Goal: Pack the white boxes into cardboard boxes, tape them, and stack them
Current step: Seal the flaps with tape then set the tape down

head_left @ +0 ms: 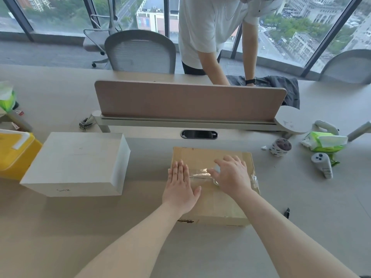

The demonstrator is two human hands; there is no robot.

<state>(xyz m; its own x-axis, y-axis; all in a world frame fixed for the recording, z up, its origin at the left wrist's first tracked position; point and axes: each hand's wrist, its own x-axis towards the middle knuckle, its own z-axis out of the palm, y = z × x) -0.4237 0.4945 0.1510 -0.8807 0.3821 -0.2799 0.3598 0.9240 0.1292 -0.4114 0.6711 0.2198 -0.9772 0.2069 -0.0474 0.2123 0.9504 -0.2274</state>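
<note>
**Taping the cardboard box shut: strip runs left to right**

Cardboard box [211, 204] sits closed on the surface [140, 221], dead centre in front of the person. Left hand [180, 183] lies flat on the box top at its left edge, fingers straight and together. Its grip is wide and holds nothing, it just presses down. Right hand [230, 175] is on the box top just right of it, grip curled over a tape roll [216, 181]. The roll is mostly hidden under the palm.

A clear tape strip [198, 173] stretches between the two hands. Its long axis runs left to right across the top. The left hand sits at the strip's left end and looks to be pinning it. The roll is at the right end, with untaped cardboard between it and the right edge. So the coming pull probably goes rightward, away from the left hand, and the right hand is the one nearer that edge. Shiny film also shows at the right edge. Cannot tell if it is part of the same strip.

Step judged: sealing the top seam, midway. Stacking not yet done.

A white box [76, 161] rests on the surface well left of the cardboard box, apart from it and nearer the left hand. A yellow bin [16, 153] sits further left.
</note>
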